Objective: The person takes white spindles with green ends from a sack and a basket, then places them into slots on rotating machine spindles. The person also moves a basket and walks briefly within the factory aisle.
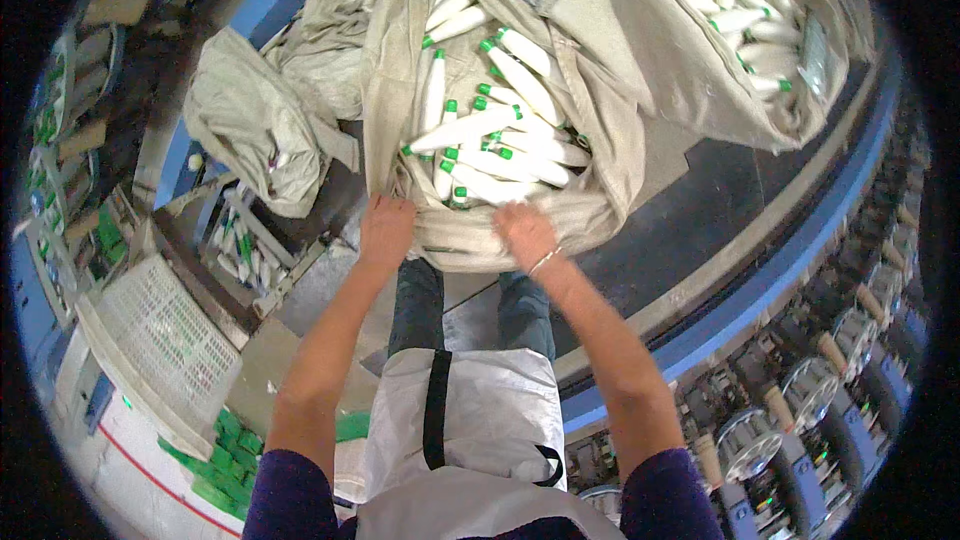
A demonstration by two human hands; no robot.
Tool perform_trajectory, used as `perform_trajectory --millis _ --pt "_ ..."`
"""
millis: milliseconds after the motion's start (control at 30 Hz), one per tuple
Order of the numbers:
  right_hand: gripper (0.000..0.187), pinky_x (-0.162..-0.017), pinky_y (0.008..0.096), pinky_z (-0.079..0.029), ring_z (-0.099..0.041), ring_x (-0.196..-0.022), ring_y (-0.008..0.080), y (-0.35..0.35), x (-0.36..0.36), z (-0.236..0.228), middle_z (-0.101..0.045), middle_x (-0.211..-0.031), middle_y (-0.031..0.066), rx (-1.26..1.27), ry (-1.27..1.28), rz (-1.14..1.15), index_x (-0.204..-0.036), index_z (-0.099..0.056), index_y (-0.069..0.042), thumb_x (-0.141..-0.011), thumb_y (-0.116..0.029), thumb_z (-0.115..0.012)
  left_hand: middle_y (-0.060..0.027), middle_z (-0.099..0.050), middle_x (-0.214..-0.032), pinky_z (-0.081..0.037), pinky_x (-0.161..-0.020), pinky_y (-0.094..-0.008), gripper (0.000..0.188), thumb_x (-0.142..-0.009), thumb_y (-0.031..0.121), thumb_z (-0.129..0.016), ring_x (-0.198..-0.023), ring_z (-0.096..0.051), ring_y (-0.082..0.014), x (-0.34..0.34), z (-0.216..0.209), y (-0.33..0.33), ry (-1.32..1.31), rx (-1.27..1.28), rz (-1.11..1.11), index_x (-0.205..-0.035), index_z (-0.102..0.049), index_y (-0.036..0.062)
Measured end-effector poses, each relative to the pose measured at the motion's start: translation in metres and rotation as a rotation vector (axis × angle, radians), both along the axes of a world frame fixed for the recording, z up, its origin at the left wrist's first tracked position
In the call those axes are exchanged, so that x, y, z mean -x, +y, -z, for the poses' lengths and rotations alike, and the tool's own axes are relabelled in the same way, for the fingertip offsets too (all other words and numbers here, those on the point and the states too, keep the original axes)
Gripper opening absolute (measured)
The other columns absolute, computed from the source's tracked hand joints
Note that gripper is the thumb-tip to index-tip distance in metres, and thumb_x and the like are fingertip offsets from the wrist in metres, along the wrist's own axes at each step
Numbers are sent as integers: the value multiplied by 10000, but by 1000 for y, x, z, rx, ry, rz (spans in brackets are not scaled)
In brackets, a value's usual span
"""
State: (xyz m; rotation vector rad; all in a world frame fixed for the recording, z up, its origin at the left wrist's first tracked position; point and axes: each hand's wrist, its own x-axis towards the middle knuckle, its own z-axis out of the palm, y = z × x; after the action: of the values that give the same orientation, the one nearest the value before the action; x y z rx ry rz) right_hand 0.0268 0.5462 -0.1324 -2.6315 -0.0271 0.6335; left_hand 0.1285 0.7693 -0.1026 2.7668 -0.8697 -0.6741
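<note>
A beige cloth sack (595,210) lies wide open in front of me, its rim folded down. Inside is a loose heap of white yarn bobbins (480,127) with green tube ends, pointing in different directions. My left hand (388,230) is closed on the near left edge of the sack, fingers curled over the cloth. My right hand (525,232), with a thin bracelet at its wrist, is at the near rim, right by the lowest bobbins. Its fingers are blurred, so whether they grip cloth or a bobbin does not show.
A second sack of bobbins (745,25) stands at the far right, and a crumpled sack (255,120) lies left. A white perforated crate (165,340) and a bin of bobbins (245,240) are at lower left. Machinery with a blue rail (700,335) curves along the right.
</note>
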Motion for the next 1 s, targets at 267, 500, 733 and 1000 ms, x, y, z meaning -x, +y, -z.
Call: perform_trajectory --millis 267,500,733,1000 --pt "145 -730 438 -455 -581 -772 322 2 25 -2 -563 -788 120 -343 -2 53 -883 -547 -54 -797 -144 -622 -194 -609 -1050 -476 -815 -432 395 -893 217 -519 -971 -590 -333 -24 26 -75 314 279 -909 -1226 -478 9" --pt "464 -917 425 -416 -473 -1087 389 -50 -16 11 -482 -1178 197 -302 -193 373 -1181 -482 -39 -740 36 -606 -221 -566 -1143 -492 -793 -408 486 -893 240 -538 -952 -585 -328 -64 88 -104 351 485 -1729 -1300 -371 34" --pt "704 -995 410 -402 -445 -1176 382 -73 -41 35 -325 -1383 237 159 20 193 -1395 -266 -52 -757 71 -535 -163 -590 -774 -496 -636 -428 459 -793 30 -555 -718 -633 -337 -87 38 -92 -125 195 -497 -1205 -356 62" --pt "777 -1005 376 -407 -428 -1206 359 -77 -32 77 -297 -1401 211 248 153 114 -1421 -201 -41 -751 20 -590 -152 -621 -897 -528 -681 -402 433 -765 29 -625 -849 -614 -294 -73 71 -125 -11 -136 -368 -1160 -449 31"
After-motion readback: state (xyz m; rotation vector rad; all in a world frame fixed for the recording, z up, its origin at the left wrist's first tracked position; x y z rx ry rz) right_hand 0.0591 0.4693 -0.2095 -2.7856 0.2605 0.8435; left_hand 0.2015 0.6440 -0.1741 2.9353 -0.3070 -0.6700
